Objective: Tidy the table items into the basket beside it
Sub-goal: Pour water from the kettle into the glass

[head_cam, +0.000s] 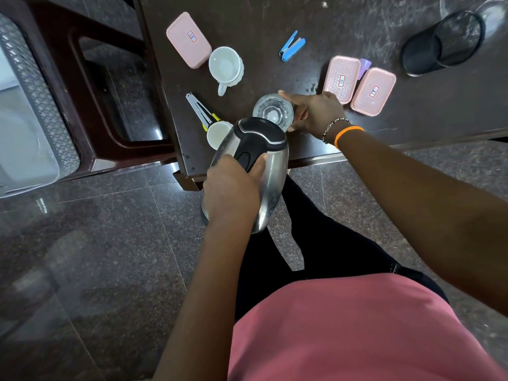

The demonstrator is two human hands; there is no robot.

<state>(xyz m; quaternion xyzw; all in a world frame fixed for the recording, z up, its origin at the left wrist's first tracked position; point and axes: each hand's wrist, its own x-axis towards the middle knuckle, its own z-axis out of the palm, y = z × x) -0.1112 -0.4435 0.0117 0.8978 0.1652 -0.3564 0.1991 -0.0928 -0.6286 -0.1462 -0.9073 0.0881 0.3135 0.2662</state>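
The left hand (233,185) grips the steel kettle's (264,185) black handle at the dark table's (357,28) near-left corner; the right hand (316,111) wraps the clear drinking glass (272,111). Swinging the kettle could knock the small white cup (217,133) off the edge.

Both hands (232,185) (313,111) curled, gripping.

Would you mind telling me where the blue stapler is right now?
In the head view the blue stapler lies on the dark table, apart from everything, between the white mug to its left and the pink boxes to its right.
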